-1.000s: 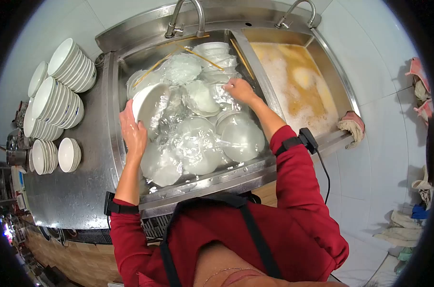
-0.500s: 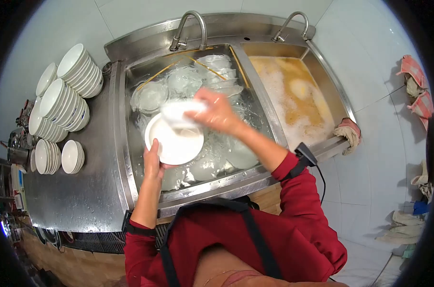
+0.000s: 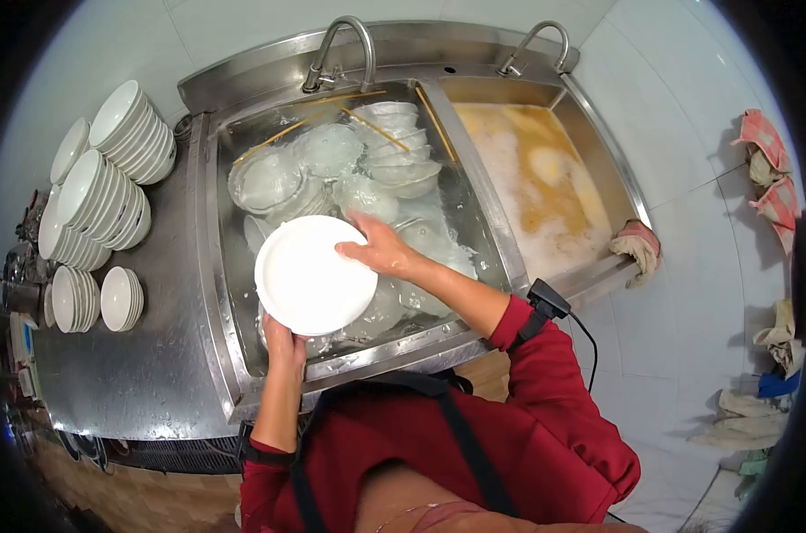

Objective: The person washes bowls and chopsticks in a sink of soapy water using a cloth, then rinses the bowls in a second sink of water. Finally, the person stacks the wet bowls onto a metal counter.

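A round white plate (image 3: 317, 277) is held up over the left sink basin, its broad face towards me. My left hand (image 3: 283, 345) grips it from below at the near edge, with most of the fingers hidden behind it. On the far right side of the rim, my right hand (image 3: 381, 247) pinches the plate, thumb on top. Beneath both hands, white bowls (image 3: 265, 180) lie in the clear water. A leaning row of more bowls (image 3: 403, 160) rests towards the back of the same basin.
Stacks of white bowls (image 3: 105, 204) and small dishes (image 3: 121, 298) stand on the steel counter (image 3: 136, 382) at left. Chopsticks (image 3: 376, 129) lie across the left basin. Foamy brownish water fills the right basin (image 3: 630, 182), a cloth (image 3: 636, 251) on its corner. Two faucets (image 3: 367, 53) rise behind.
The blurred white dish in my right hand no longer shows separately. My right hand has come down to the plate's rim, and the plate now sits slightly lower and nearer.
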`<state>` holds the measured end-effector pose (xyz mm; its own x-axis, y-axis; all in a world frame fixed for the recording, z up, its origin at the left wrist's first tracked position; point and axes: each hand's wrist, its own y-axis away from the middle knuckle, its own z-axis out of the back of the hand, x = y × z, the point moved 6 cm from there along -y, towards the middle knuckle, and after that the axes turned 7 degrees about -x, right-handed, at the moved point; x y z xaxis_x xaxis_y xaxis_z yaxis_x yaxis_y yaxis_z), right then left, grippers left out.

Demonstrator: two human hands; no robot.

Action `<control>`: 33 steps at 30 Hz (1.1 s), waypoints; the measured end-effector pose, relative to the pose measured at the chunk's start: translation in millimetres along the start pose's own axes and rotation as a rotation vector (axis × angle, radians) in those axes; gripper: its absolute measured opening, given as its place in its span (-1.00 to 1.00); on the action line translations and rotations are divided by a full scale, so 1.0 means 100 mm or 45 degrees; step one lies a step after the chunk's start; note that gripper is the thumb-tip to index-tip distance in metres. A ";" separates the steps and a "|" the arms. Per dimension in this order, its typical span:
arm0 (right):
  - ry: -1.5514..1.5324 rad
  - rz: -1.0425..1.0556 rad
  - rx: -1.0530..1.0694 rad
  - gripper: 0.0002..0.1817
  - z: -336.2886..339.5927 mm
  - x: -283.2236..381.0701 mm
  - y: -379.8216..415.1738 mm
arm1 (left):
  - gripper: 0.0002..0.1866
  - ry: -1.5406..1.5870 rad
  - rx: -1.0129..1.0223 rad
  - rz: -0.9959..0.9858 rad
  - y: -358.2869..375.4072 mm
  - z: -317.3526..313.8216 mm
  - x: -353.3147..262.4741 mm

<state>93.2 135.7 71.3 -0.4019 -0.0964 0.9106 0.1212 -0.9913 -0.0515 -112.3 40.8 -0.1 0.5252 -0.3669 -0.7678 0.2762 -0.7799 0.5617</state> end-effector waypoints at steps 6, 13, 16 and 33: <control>-0.478 -0.425 0.228 -0.64 -0.30 -0.51 0.11 | -0.55 0.421 0.273 0.087 0.34 -0.28 -0.18; -0.121 -0.461 0.546 -0.61 -0.21 -0.27 -0.03 | -0.40 0.008 0.051 0.120 0.28 0.09 0.03; 0.486 0.069 -0.033 -0.68 0.33 -0.57 -0.82 | -0.31 0.099 0.068 0.023 0.22 0.16 0.06; 1.424 0.263 0.338 -0.77 0.61 -1.56 -1.79 | -0.37 0.084 0.056 -0.133 0.30 0.20 -0.08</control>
<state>189.8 334.1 -36.3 -0.9120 -0.4098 0.0192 0.4102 -0.9105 0.0513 -124.8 9.9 16.8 0.5476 -0.2496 -0.7987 0.2972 -0.8342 0.4645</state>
